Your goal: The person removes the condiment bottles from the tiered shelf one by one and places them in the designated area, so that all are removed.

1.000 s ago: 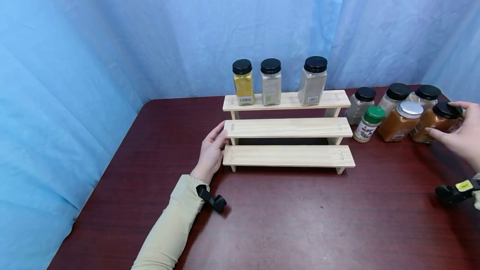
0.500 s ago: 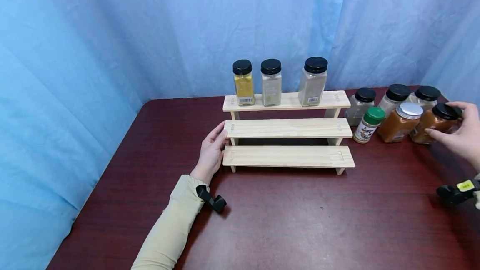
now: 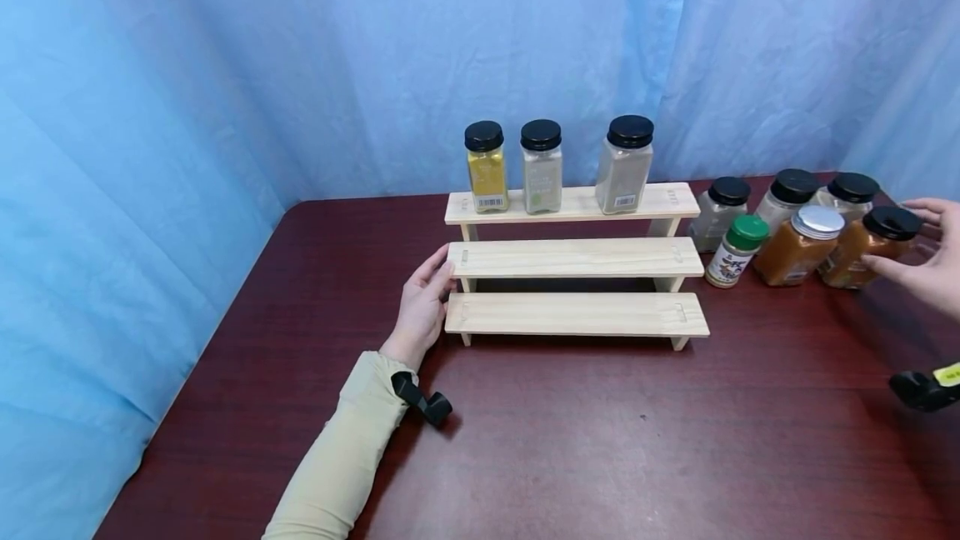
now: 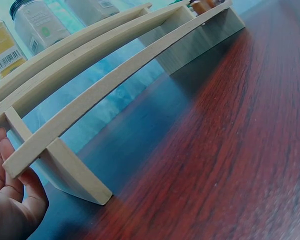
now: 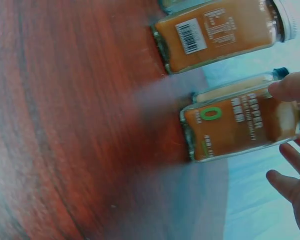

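A three-step wooden display rack [image 3: 577, 313] stands on the table. My left hand [image 3: 420, 307] grips the left end of its middle step; in the left wrist view, its fingers [image 4: 10, 187] reach up beside the end support. Far right, my right hand [image 3: 933, 261] is around a spice jar of orange-brown powder with a black lid [image 3: 862, 252]. Its fingers are spread apart from the jar, while the thumb [image 5: 292, 87] lies over the jar's upper part in the right wrist view; whether it touches, I cannot tell. The jar stands upright on the table.
On the top step stand a yellow-powder jar [image 3: 489, 177] and two pale-powder jars [image 3: 542, 177] [image 3: 625, 173]. Right of the rack are a green-lidded shaker [image 3: 729, 263], a silver-lidded brown jar [image 3: 791, 252] and several black-lidded jars [image 3: 718, 215]. Blue curtains [image 3: 450, 40] hang behind and left.
My right hand's fingers have loosened from the black-lidded brown jar, and the hand has shifted slightly right. The jar stays in place. My left hand keeps its hold on the rack.
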`<state>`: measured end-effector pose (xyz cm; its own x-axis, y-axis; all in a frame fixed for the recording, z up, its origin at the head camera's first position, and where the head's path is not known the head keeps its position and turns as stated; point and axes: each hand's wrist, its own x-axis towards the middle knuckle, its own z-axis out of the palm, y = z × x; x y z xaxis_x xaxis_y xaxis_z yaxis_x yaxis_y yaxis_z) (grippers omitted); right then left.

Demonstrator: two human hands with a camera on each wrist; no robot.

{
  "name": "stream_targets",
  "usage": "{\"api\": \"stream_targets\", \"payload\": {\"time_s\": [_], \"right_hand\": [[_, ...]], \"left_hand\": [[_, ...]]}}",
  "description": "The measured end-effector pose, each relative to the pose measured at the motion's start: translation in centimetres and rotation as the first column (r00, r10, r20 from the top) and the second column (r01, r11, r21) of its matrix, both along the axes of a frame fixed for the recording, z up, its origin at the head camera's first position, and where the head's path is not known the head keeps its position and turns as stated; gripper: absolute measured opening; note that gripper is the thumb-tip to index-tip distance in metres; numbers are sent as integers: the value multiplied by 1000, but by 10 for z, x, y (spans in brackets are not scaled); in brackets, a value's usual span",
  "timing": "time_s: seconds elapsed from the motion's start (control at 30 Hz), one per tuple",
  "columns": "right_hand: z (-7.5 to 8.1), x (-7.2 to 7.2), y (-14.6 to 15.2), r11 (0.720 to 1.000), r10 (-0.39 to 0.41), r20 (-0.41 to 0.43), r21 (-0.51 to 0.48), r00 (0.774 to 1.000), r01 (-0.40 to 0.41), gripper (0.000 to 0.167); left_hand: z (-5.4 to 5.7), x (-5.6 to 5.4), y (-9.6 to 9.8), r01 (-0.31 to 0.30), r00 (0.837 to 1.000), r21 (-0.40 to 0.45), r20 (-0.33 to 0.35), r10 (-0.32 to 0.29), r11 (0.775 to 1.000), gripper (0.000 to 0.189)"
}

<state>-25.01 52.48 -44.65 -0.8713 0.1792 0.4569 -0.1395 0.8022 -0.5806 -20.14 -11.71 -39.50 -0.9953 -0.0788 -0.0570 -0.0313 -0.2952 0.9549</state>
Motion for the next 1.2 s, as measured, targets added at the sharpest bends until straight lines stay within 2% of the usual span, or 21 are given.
{"api": "stream_targets", "payload": {"time_s": [0.1,0.2,0.23,0.33,0.47,0.57,0.77,0.97,1.07,1.2], "right_hand": [[-3,-7,12,1000,-28,-34,-2,999,28,85],[9,-2,5,997,-79,-52,-8,996,79,77],[16,3,-2,995,-98,-54,-19,994,97,74],[51,27,-41,989,-132,-34,-72,991,129,65],[96,59,-92,985,-135,10,-107,991,136,60],[111,70,-108,985,-136,18,-108,991,137,58],[121,73,-125,987,-102,-3,-122,995,101,57],[124,76,-145,986,11,-101,-165,995,-27,59],[124,79,-155,975,74,-112,-200,991,-95,59],[125,81,-170,957,149,-86,-239,985,-166,59]], "left_hand": [[0,0,0,2,1000,-4,-8,-2,1000,44],[0,0,0,3,1000,-3,-8,-3,1000,44],[0,0,0,3,1000,-1,-7,-3,1000,44],[0,1,-1,4,1000,3,-4,-4,1000,44],[0,1,-1,5,1000,6,-8,-5,1000,44],[0,0,-1,5,1000,6,-8,-5,1000,44],[0,0,-1,-1,1000,-1,-8,1,1000,43],[0,0,-1,2,1000,-7,0,-2,1000,43],[0,1,-1,6,1000,-6,3,-6,1000,44],[0,1,-1,5,1000,-5,5,-5,1000,43]]}}
